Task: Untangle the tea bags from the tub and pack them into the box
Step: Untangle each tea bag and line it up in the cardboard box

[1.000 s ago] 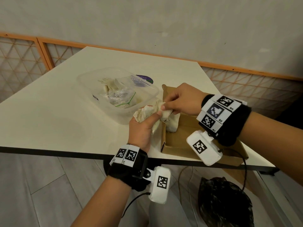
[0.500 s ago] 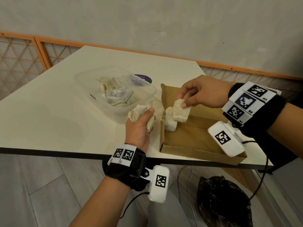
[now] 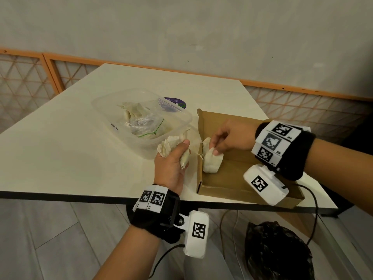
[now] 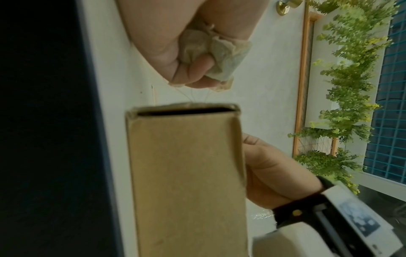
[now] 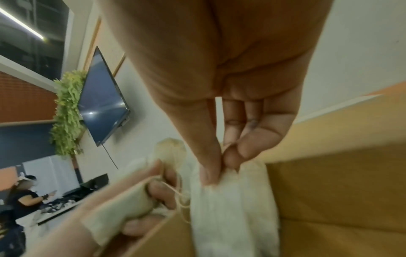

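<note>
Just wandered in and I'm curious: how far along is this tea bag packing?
Early days. Done: white tea bags stand in the brown cardboard box, the right hand pinching one there. In hand: the left hand grips a crumpled bunch. Left: more lie in the clear plastic tub.

A cream table (image 3: 60, 154) carries the things. On it sit a clear tub (image 3: 179, 126) and, just beside it, a cardboard box (image 3: 232, 178).

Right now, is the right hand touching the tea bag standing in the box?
Touching. In the right wrist view, the right hand pinches the top edge of the tea bag between thumb and fingertips; the head view agrees, with it inside the cardboard box.
</note>
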`<control>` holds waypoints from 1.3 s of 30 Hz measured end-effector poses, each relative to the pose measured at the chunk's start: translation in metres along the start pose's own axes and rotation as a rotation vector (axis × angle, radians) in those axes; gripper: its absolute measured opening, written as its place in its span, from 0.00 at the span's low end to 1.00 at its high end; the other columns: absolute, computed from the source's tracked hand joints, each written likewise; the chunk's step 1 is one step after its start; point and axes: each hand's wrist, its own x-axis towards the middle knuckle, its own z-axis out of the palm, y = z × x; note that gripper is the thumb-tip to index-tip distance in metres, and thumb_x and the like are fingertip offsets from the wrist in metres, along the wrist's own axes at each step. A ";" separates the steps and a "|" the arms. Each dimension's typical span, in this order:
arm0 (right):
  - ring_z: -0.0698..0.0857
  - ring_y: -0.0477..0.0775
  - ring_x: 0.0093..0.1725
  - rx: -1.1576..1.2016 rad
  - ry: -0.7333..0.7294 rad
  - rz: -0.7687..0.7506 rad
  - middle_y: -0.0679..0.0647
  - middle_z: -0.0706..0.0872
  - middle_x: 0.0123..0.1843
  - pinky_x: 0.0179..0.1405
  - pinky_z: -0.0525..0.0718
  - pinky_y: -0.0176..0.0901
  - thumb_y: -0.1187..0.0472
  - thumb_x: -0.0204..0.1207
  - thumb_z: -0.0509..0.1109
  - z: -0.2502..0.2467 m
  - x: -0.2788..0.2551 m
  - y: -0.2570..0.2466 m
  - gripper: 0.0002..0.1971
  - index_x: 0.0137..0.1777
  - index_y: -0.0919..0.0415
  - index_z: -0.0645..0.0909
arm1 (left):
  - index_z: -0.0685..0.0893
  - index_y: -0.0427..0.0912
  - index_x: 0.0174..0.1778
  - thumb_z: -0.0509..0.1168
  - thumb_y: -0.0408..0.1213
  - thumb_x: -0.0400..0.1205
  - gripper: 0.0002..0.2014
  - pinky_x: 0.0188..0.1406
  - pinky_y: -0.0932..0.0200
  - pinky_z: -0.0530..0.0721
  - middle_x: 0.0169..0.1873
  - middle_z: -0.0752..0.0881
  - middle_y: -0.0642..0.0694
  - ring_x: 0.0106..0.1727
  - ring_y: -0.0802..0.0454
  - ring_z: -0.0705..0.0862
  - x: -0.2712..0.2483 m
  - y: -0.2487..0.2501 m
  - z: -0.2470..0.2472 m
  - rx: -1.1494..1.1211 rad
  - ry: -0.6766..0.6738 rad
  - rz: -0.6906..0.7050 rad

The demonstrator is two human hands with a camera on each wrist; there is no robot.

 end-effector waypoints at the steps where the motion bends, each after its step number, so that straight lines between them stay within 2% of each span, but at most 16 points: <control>1: 0.79 0.41 0.31 0.004 -0.037 -0.022 0.46 0.82 0.30 0.41 0.78 0.33 0.64 0.69 0.76 -0.003 -0.003 -0.003 0.04 0.42 0.55 0.86 | 0.79 0.44 0.37 0.69 0.26 0.77 0.09 0.20 0.66 0.73 0.24 0.77 0.51 0.26 0.57 0.76 0.000 0.000 0.000 0.001 0.001 0.002; 3: 0.78 0.38 0.26 0.011 -0.146 -0.027 0.50 0.83 0.30 0.34 0.78 0.29 0.65 0.69 0.76 -0.005 -0.006 -0.009 0.04 0.42 0.57 0.87 | 0.78 0.44 0.36 0.69 0.26 0.77 0.10 0.20 0.66 0.73 0.23 0.77 0.51 0.26 0.57 0.76 0.001 -0.001 -0.001 0.003 0.003 0.005; 5: 0.78 0.39 0.26 -0.025 -0.191 0.000 0.53 0.85 0.33 0.32 0.79 0.28 0.64 0.69 0.76 -0.002 -0.004 -0.010 0.04 0.43 0.59 0.87 | 0.78 0.44 0.35 0.69 0.26 0.77 0.10 0.20 0.65 0.73 0.23 0.77 0.51 0.26 0.57 0.76 0.001 -0.001 -0.001 0.003 0.000 0.005; 9: 0.79 0.42 0.29 -0.072 -0.053 0.034 0.48 0.84 0.33 0.39 0.80 0.34 0.64 0.70 0.76 0.006 0.011 -0.005 0.03 0.40 0.56 0.86 | 0.79 0.45 0.36 0.69 0.26 0.77 0.10 0.21 0.66 0.74 0.24 0.78 0.52 0.26 0.58 0.77 0.001 -0.001 -0.001 -0.002 -0.007 0.013; 11: 0.79 0.43 0.30 -0.074 0.007 0.047 0.50 0.86 0.34 0.44 0.83 0.40 0.64 0.70 0.76 0.006 0.017 -0.003 0.03 0.40 0.55 0.86 | 0.80 0.44 0.37 0.68 0.25 0.77 0.09 0.22 0.66 0.75 0.24 0.78 0.52 0.26 0.58 0.77 0.001 -0.001 -0.001 -0.007 -0.010 0.018; 13: 0.80 0.44 0.30 -0.091 0.032 0.054 0.51 0.86 0.34 0.50 0.84 0.44 0.63 0.70 0.76 0.006 0.020 -0.001 0.03 0.39 0.55 0.86 | 0.80 0.44 0.38 0.68 0.25 0.78 0.09 0.22 0.66 0.75 0.23 0.78 0.53 0.25 0.59 0.77 0.001 -0.001 0.000 -0.010 -0.015 0.019; 15: 0.82 0.45 0.32 -0.098 0.038 0.060 0.50 0.86 0.33 0.51 0.85 0.47 0.62 0.69 0.77 0.005 0.019 -0.002 0.03 0.39 0.55 0.85 | 0.79 0.44 0.38 0.68 0.25 0.78 0.09 0.22 0.67 0.75 0.22 0.78 0.54 0.25 0.60 0.77 0.001 -0.001 0.000 -0.008 -0.019 0.018; 17: 0.81 0.45 0.33 -0.111 0.101 0.036 0.49 0.85 0.32 0.45 0.84 0.44 0.60 0.68 0.77 0.003 0.015 -0.005 0.05 0.40 0.57 0.83 | 0.79 0.44 0.37 0.68 0.25 0.78 0.10 0.22 0.66 0.74 0.22 0.77 0.53 0.25 0.60 0.76 0.001 -0.001 -0.001 -0.007 -0.011 0.015; 20: 0.79 0.41 0.33 -0.148 0.207 0.011 0.45 0.82 0.32 0.34 0.74 0.34 0.59 0.69 0.76 -0.002 0.001 -0.005 0.07 0.42 0.56 0.81 | 0.77 0.45 0.33 0.67 0.25 0.78 0.12 0.22 0.66 0.73 0.20 0.76 0.54 0.23 0.59 0.74 0.001 -0.002 -0.001 0.003 -0.015 0.028; 21: 0.79 0.41 0.32 -0.156 0.162 0.021 0.45 0.83 0.33 0.34 0.74 0.34 0.60 0.70 0.75 -0.003 -0.005 -0.001 0.06 0.43 0.56 0.81 | 0.77 0.45 0.33 0.67 0.25 0.78 0.13 0.23 0.66 0.73 0.20 0.76 0.54 0.23 0.60 0.74 0.001 -0.002 -0.001 0.001 -0.017 0.029; 23: 0.80 0.41 0.33 -0.121 -0.024 0.071 0.47 0.87 0.37 0.36 0.78 0.33 0.59 0.71 0.75 0.000 -0.015 0.008 0.04 0.45 0.55 0.85 | 0.78 0.45 0.34 0.67 0.25 0.78 0.12 0.23 0.66 0.74 0.21 0.77 0.54 0.23 0.60 0.75 0.000 -0.001 0.000 -0.007 -0.022 0.022; 26: 0.83 0.42 0.38 0.137 -0.224 0.164 0.50 0.85 0.42 0.37 0.82 0.30 0.63 0.71 0.75 0.010 -0.020 0.025 0.09 0.51 0.55 0.85 | 0.78 0.45 0.34 0.68 0.26 0.78 0.11 0.23 0.66 0.75 0.22 0.77 0.53 0.24 0.60 0.76 0.000 -0.001 0.000 -0.004 -0.023 0.012; 28: 0.84 0.44 0.44 0.323 -0.250 0.187 0.53 0.86 0.48 0.40 0.84 0.31 0.66 0.72 0.73 0.016 -0.017 0.034 0.11 0.54 0.56 0.84 | 0.79 0.44 0.36 0.68 0.26 0.78 0.10 0.24 0.65 0.75 0.24 0.78 0.51 0.26 0.58 0.77 0.001 -0.001 -0.001 0.000 -0.013 0.007; 31: 0.85 0.45 0.46 0.524 -0.273 0.189 0.54 0.87 0.47 0.41 0.85 0.31 0.68 0.75 0.69 0.020 -0.015 0.043 0.11 0.55 0.57 0.84 | 0.80 0.44 0.37 0.68 0.26 0.78 0.09 0.23 0.66 0.76 0.25 0.79 0.51 0.26 0.59 0.78 0.000 0.000 0.000 -0.004 -0.012 0.005; 36: 0.86 0.45 0.45 0.656 -0.208 0.142 0.54 0.87 0.48 0.39 0.84 0.30 0.69 0.75 0.68 0.026 -0.020 0.050 0.10 0.53 0.58 0.85 | 0.80 0.44 0.37 0.68 0.25 0.78 0.09 0.22 0.66 0.77 0.26 0.80 0.50 0.26 0.59 0.80 -0.002 0.001 0.003 -0.017 0.000 -0.003; 39: 0.86 0.47 0.47 0.706 -0.231 0.141 0.52 0.88 0.47 0.40 0.85 0.31 0.68 0.75 0.68 0.030 -0.021 0.051 0.10 0.54 0.57 0.85 | 0.81 0.43 0.38 0.68 0.25 0.78 0.09 0.22 0.67 0.77 0.26 0.81 0.50 0.26 0.59 0.81 -0.002 0.002 0.003 -0.018 0.007 -0.009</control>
